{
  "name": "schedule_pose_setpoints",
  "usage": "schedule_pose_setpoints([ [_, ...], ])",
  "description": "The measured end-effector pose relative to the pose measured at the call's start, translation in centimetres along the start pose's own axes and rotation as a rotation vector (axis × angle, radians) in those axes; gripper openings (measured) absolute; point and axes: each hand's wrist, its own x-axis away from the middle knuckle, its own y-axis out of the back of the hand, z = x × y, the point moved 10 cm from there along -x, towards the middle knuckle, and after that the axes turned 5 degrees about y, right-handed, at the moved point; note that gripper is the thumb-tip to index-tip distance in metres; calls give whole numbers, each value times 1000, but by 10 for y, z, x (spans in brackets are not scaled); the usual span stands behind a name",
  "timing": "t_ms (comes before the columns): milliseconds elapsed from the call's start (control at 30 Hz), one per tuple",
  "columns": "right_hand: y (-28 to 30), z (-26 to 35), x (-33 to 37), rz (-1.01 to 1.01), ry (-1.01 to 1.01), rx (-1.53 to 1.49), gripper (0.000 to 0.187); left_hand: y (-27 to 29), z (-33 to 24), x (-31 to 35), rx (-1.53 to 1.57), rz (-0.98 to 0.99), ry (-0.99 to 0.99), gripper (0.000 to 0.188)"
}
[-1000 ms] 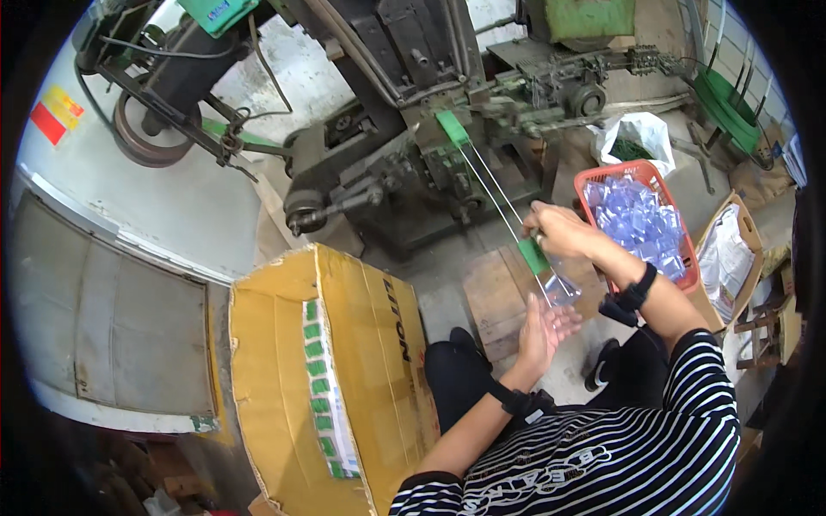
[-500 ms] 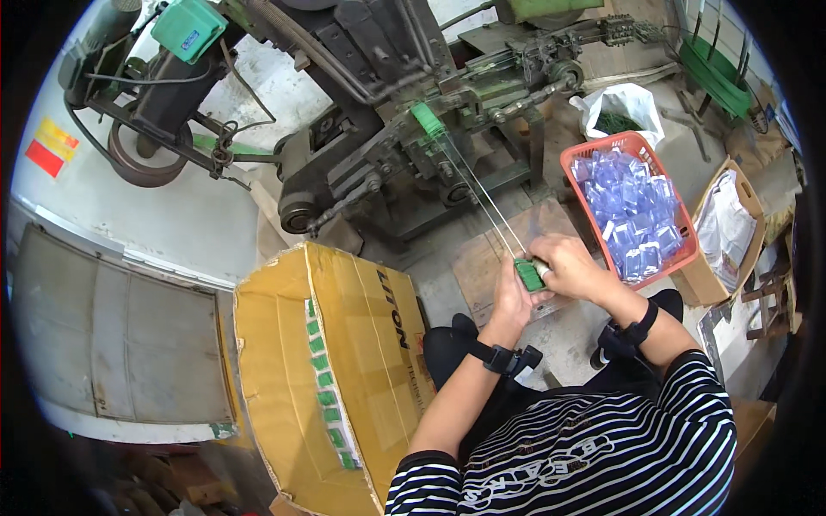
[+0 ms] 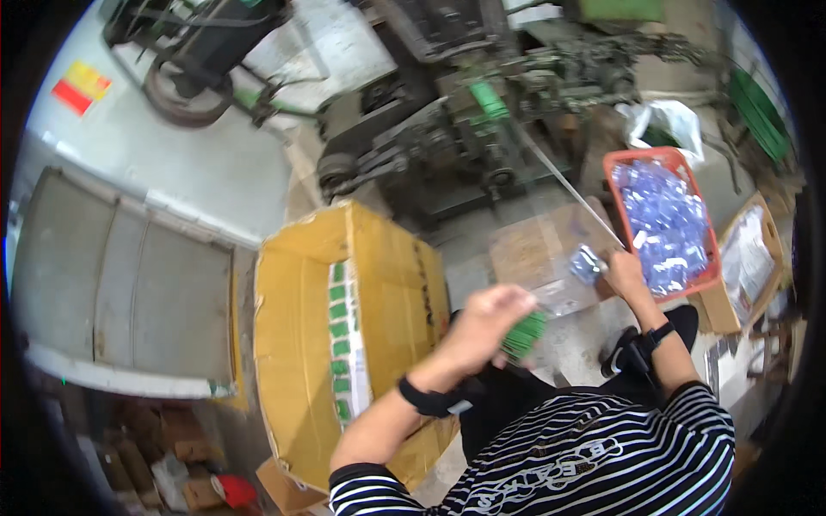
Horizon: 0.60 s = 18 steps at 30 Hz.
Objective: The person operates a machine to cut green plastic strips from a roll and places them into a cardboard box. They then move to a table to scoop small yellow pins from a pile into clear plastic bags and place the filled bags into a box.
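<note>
Left hand (image 3: 483, 328) grips a green bundle (image 3: 525, 335), right hand (image 3: 625, 275) blurred, its grip unclear; carton (image 3: 389, 318) bears dark lettering (image 3: 425, 282).

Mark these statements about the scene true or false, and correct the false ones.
1. The left hand holds a green bundle. True.
2. The red basket is filled with green parts. False: the red basket holds clear bluish pieces.
3. The right hand is nearer the red basket than the left hand is. True.
4. The big cardboard box stands to the person's right. False: the big cardboard box stands to the left.
</note>
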Motion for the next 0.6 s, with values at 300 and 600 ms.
schedule_pose_setpoints([
  [300, -45, 3, -4, -36, 89, 129, 16, 322, 33, 166, 106, -901, -275, 23],
  [600, -84, -32, -18, -22, 186, 171, 21, 397, 267, 104, -119, -1171, 81, 24],
])
